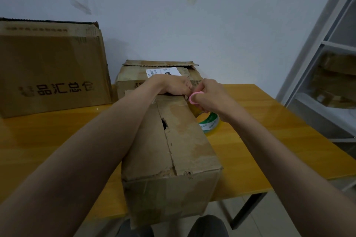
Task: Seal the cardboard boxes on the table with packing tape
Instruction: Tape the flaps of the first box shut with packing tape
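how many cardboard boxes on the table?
3: a long brown cardboard box nearest, under both hands; a labelled box behind it; a large printed box far left. More sit on the shelf, off-table.

Two bare forearms, no sleeves; left hand [174, 85], right hand [209, 94]; dark trousers [208, 226] below.

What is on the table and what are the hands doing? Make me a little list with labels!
near box: long brown cardboard box, flaps closed, centre seam untaped
middle box: smaller cardboard box with white label, behind it
big box: large printed cardboard box, far left
tape: green-and-white packing tape roll, right of near box
left hand: left hand rests on near box's far end
right hand: right hand grips pink-handled scissors
table: yellow wooden table
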`<state>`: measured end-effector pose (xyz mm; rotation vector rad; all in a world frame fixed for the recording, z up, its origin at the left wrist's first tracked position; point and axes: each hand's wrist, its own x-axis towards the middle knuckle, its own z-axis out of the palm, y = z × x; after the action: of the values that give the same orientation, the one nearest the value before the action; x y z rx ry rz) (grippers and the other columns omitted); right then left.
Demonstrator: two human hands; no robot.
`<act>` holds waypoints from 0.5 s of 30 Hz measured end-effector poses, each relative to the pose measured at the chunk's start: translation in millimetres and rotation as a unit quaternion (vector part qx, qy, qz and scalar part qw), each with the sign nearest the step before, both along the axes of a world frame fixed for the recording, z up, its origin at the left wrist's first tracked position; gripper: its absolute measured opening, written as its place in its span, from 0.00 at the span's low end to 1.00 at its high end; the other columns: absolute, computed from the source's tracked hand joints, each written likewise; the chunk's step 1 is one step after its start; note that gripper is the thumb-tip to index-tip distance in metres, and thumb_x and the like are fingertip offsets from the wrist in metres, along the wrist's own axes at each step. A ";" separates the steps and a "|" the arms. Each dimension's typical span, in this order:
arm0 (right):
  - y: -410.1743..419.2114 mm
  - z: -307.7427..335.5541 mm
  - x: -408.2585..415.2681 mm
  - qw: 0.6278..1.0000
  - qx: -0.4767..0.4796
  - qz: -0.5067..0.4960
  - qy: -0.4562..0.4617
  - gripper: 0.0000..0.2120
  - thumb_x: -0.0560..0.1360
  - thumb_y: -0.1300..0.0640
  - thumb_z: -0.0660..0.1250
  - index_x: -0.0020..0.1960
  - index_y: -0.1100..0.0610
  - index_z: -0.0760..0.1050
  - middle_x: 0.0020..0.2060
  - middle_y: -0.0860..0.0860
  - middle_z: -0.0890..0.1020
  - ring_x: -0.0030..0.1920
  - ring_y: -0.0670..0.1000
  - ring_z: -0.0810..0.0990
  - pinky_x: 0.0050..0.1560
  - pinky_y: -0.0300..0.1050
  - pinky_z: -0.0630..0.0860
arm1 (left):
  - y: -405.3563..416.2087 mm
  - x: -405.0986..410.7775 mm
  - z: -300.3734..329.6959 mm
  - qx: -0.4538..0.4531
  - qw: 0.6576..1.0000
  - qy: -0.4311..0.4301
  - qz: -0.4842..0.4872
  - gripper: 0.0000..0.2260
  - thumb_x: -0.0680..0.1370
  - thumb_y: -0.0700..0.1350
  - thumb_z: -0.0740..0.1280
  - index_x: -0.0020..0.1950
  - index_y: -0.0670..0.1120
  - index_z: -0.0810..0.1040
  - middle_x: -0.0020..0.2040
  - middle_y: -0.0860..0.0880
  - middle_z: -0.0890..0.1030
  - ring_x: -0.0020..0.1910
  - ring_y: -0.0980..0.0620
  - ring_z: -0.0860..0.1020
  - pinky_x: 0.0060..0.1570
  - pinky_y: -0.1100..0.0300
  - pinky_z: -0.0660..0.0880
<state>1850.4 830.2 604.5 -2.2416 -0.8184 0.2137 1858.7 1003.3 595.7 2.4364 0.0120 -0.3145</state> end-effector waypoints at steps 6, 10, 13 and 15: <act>3.6 1.0 1.8 1.000 -0.014 -0.003 -0.002 0.08 0.75 0.64 0.70 0.38 0.56 0.77 0.40 0.50 0.76 0.40 0.46 0.72 0.39 0.43 0.72 | 1.3 2.4 -2.1 0.010 1.000 -0.013 0.003 0.16 0.81 0.39 0.65 0.36 0.51 0.82 0.34 0.56 0.82 0.36 0.60 0.77 0.46 0.63 0.73; -5.9 5.3 -0.5 0.999 -0.013 0.016 0.033 0.08 0.75 0.66 0.69 0.39 0.59 0.77 0.36 0.52 0.77 0.34 0.48 0.72 0.33 0.41 0.69 | 2.6 2.7 -3.5 -0.006 1.000 -0.009 -0.020 0.18 0.81 0.41 0.66 0.34 0.55 0.84 0.37 0.53 0.83 0.39 0.54 0.78 0.49 0.57 0.75; -15.7 6.4 -1.4 0.998 -0.024 0.031 0.050 0.04 0.76 0.67 0.68 0.43 0.61 0.77 0.33 0.51 0.77 0.31 0.47 0.72 0.29 0.38 0.67 | 2.0 2.1 -2.6 -0.020 0.999 -0.002 -0.042 0.16 0.82 0.43 0.65 0.40 0.56 0.87 0.42 0.54 0.85 0.42 0.57 0.80 0.52 0.59 0.74; -22.4 5.7 1.5 0.996 -0.038 0.043 0.072 0.03 0.77 0.67 0.67 0.45 0.61 0.77 0.30 0.49 0.78 0.28 0.44 0.72 0.28 0.37 0.66 | 2.4 2.9 -2.6 -0.023 0.999 0.008 -0.045 0.11 0.83 0.48 0.65 0.47 0.55 0.87 0.46 0.56 0.86 0.45 0.60 0.80 0.58 0.58 0.73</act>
<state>1851.8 807.8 610.2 -2.2328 -0.8428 0.4496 1861.6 1005.7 593.1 2.3934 -0.0960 -0.3711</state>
